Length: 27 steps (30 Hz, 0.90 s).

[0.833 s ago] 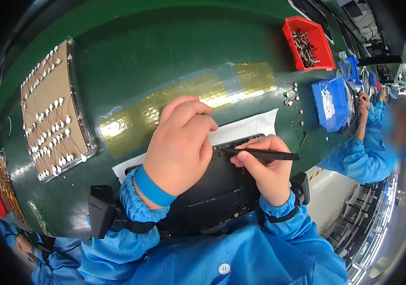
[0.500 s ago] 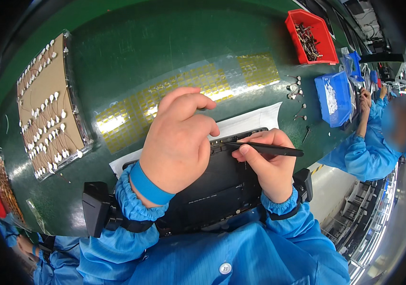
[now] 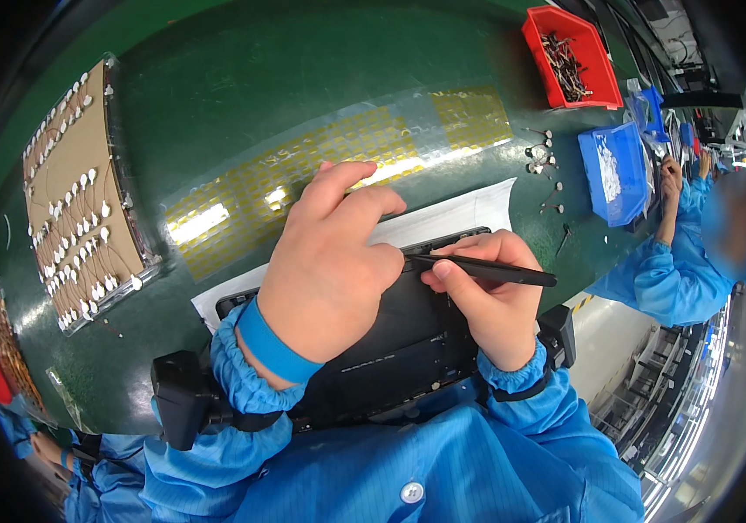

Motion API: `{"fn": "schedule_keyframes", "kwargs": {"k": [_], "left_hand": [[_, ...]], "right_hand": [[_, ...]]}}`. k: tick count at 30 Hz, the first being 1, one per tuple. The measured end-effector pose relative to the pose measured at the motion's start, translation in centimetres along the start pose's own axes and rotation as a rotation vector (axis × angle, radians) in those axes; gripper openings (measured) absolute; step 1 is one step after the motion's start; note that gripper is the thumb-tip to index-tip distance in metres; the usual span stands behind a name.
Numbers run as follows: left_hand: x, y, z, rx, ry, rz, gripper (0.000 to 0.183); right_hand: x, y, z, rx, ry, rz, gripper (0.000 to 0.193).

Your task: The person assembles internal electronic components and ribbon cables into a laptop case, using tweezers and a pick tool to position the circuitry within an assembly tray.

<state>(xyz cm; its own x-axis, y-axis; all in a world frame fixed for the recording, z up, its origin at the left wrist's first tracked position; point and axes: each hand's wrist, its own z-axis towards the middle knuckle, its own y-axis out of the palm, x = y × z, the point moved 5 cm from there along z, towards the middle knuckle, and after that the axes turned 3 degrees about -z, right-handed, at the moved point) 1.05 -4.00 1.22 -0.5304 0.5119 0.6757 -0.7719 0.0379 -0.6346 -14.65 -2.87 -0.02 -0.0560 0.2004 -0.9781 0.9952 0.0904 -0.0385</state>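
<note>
My right hand [image 3: 499, 301] holds black tweezers [image 3: 504, 272] in a pinch, their tips pointing left to the far edge of an opened black tablet housing [image 3: 390, 353]. Over that same edge lies my left hand [image 3: 329, 261], its bent index finger beside the tweezer tips. Two of its other fingers reach out over the bench, while the thumb is hidden underneath. What lies under the left fingertip is hidden too. A white sheet [image 3: 477, 209] sticks out beyond the housing's far side.
Yellow-patterned strips [image 3: 303, 152] lie beyond the sheet. On the left stands a brown board [image 3: 76, 174] with several wired white discs. At right are loose small parts [image 3: 540, 159], a red bin [image 3: 599, 74], a blue bin [image 3: 595, 187] and a co-worker's blue sleeve [image 3: 678, 283].
My left index finger has come down to the tweezer tips, and its other fingers have shifted slightly. The right hand keeps the tweezers in nearly the same place. The view has shifted a little.
</note>
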Motion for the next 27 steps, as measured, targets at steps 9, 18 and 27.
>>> {"fn": "schedule_keyframes", "kwargs": {"k": [9,18,27], "left_hand": [[0.3,-0.2,0.1,0.024,0.026,0.043,0.012],[0.4,-1.2,0.0,0.107,-0.058,0.014,0.023],[0.0,-0.9,0.0,0.074,-0.064,-0.013,0.018]], "right_hand": [[0.0,-0.1,-0.1,0.011,-0.035,0.013,0.016],[0.3,-0.1,-0.2,0.029,-0.017,0.037,0.015],[-0.2,-0.3,-0.4,0.018,-0.019,0.059,0.016]]}}
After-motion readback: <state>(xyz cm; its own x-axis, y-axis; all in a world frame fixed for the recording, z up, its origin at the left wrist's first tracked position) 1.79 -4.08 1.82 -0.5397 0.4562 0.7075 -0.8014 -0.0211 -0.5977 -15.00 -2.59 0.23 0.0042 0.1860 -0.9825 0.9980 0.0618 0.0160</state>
